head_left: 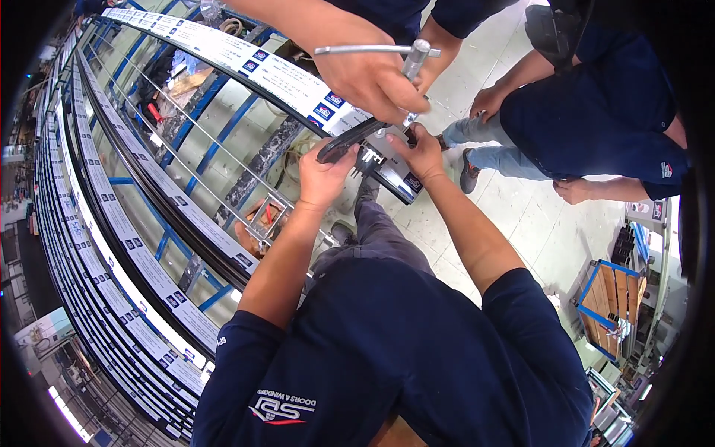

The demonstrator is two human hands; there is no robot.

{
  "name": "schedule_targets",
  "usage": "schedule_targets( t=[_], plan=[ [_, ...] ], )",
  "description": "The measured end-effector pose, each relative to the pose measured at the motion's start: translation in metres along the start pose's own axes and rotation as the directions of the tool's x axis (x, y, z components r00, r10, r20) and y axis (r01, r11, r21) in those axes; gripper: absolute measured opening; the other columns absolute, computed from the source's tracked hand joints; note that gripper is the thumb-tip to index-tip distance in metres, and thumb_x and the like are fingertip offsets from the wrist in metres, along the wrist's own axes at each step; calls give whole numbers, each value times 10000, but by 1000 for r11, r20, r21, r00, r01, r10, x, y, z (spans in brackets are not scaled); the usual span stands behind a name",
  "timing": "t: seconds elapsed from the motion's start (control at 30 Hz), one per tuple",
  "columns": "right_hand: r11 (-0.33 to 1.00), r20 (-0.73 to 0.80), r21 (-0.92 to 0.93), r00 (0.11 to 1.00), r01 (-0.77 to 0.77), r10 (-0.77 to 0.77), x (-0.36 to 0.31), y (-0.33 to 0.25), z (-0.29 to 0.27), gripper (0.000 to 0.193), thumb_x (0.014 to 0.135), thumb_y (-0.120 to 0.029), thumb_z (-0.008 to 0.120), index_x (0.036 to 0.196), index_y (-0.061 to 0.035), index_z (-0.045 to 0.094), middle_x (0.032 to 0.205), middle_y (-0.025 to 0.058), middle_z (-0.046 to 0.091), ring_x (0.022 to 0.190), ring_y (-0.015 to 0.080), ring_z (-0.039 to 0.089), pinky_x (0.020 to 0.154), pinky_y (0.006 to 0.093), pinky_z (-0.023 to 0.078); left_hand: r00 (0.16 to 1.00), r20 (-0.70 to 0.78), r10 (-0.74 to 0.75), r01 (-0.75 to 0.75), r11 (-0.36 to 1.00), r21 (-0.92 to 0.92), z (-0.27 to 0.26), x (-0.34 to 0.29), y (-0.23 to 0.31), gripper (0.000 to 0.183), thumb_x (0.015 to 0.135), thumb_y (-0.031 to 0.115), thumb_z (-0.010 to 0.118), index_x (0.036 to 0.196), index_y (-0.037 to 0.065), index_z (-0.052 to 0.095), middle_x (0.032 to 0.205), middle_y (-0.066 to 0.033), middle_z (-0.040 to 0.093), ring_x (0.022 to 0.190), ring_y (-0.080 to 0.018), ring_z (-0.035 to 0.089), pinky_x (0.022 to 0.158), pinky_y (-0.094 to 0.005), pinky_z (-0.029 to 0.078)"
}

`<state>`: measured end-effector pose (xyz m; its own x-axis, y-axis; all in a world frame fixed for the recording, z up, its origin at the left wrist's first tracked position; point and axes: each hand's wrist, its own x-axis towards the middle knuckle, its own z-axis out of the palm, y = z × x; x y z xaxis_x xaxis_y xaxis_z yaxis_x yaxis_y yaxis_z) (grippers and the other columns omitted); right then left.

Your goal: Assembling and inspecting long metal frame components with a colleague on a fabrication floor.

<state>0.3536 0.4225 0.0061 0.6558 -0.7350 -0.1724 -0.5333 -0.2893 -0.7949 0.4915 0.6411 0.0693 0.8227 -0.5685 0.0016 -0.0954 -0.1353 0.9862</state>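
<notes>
My left hand point(324, 175) is closed on a black curved bar-like part point(356, 138), held against the end of a long profile point(287, 82) covered with white printed film. A small dark piece with white prongs point(369, 159) sits beside my left fingers. My right hand point(423, 156) is closed around the other edge of the profile's end, thumb on a grey metal plate point(383, 141). Just above my hands, a co-worker's hand point(372, 78) grips a T-handle wrench point(417, 59), its shaft pointing down at the plate. The wrench's lower tip is partly hidden.
Several long film-covered profiles point(112, 216) lie along blue racks point(190, 186) at left. A red-handled tool point(154, 112) rests among rack clutter. Another person point(588, 112) stands at right. A blue-framed wooden crate point(611, 298) stands on the pale tiled floor point(521, 223).
</notes>
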Motion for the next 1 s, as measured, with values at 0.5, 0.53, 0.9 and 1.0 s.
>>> schedule_targets(
  t=[0.5,0.53,0.9,1.0],
  plan=[
    [999,-10,42,1000,10,-10,1,6,3,832,866,-667,917,1293,25,742,1065,205,835,937,337,809,898,433,615,1000,-2,-3,3,1000,12,2,0,0,232,957,208,918,976,-1,820,821,-75,797,737,-91,654,724,-317,562],
    [999,-10,42,1000,10,-10,1,6,3,832,866,-667,917,1293,25,742,1065,205,835,937,337,809,898,433,615,1000,-3,-13,13,1000,17,1,0,0,231,956,207,917,973,-2,820,822,-74,797,738,-92,656,726,-316,562],
    [998,-37,51,999,38,-36,2,9,6,814,866,-659,928,1302,4,747,1088,188,838,946,322,805,913,422,618,1000,25,19,-20,1000,19,2,-1,6,215,955,207,904,1013,13,828,847,-91,810,757,-117,708,750,-323,580],
    [999,-3,36,1000,-1,1,2,8,4,809,870,-651,931,1311,2,748,1107,187,839,978,316,806,931,415,618,999,32,14,-14,1000,12,2,-1,6,214,956,209,900,1022,18,830,856,-101,811,762,-131,723,758,-331,586]
  ],
)
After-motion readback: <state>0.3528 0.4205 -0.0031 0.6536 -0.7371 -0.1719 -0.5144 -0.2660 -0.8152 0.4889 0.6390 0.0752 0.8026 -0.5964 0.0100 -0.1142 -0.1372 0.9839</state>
